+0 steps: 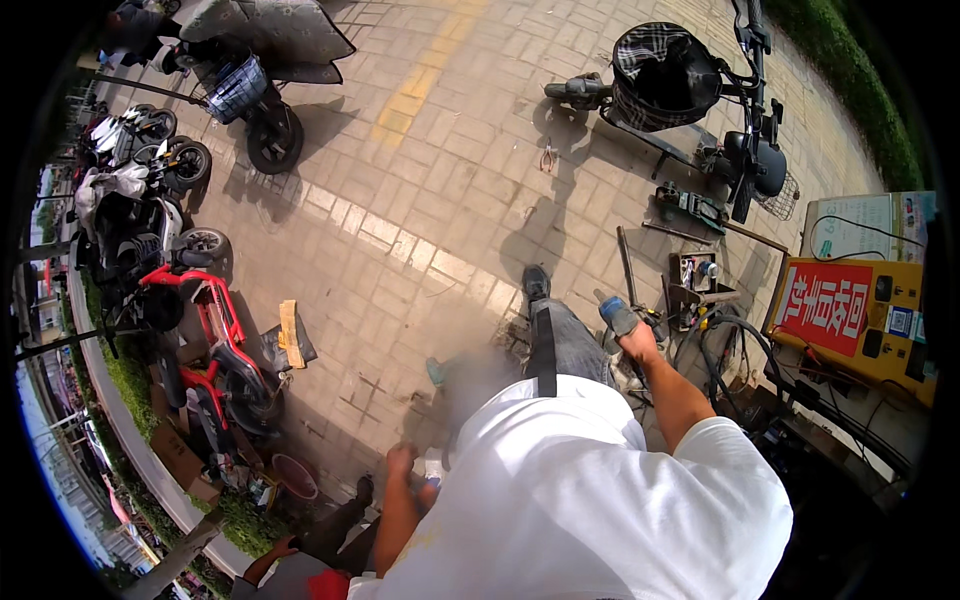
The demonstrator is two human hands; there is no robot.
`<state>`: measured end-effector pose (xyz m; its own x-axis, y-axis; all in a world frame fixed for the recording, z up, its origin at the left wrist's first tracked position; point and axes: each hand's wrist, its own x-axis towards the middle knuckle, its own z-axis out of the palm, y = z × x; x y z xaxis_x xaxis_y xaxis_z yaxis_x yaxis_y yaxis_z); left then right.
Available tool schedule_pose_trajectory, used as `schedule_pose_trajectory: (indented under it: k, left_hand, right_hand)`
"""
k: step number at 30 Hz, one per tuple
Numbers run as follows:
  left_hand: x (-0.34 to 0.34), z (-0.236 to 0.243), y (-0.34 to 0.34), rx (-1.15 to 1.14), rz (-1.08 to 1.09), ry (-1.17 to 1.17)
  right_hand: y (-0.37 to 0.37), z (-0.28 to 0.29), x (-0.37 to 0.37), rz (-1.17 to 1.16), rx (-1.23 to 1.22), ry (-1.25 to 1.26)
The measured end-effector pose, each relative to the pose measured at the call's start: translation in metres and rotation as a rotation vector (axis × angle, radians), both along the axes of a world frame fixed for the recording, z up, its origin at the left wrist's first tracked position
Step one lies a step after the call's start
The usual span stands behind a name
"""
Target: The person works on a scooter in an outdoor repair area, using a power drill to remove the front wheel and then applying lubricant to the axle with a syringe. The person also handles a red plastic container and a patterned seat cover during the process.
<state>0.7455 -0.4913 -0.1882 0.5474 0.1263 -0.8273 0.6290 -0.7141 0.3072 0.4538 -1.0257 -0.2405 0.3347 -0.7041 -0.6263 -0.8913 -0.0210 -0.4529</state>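
My right arm reaches out to the right, over the tools on the paving. At its end my right hand (637,342) is closed around a blue-and-grey object (616,312), whose kind I cannot make out. My left hand (401,459) is low at my left side, its fingers curled, and what they hold, if anything, is hidden. Beside it shows a small white-and-blue thing (433,468), partly covered by my white shirt. Right of my right hand a metal tool tray (692,294) with small parts lies near a dark bar (627,262).
A yellow machine (868,312) with a red sign stands at the right, dark cables (745,330) beside it. Ahead is a scooter with a checked basket (665,75). A red bike frame (215,325) and parked scooters line the left. Another person (295,560) is at lower left.
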Motion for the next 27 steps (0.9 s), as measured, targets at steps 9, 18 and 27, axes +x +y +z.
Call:
schedule_pose_trajectory:
  k: [9, 18, 27]
  left_hand:
    - [0.133, -0.011, -0.093, -0.106, -0.094, 0.079]
    - [0.404, 0.036, -0.42, -0.958, -0.038, 0.398]
    - [0.544, 0.036, -0.517, -1.061, 0.127, 0.373]
  right_hand:
    - [-0.1, 0.008, 0.145, 0.147, 0.096, 0.247]
    - [-0.094, 0.145, 0.439, 0.035, 0.032, -0.28]
    - [-0.169, 0.141, 0.265, -0.938, -0.673, -0.265]
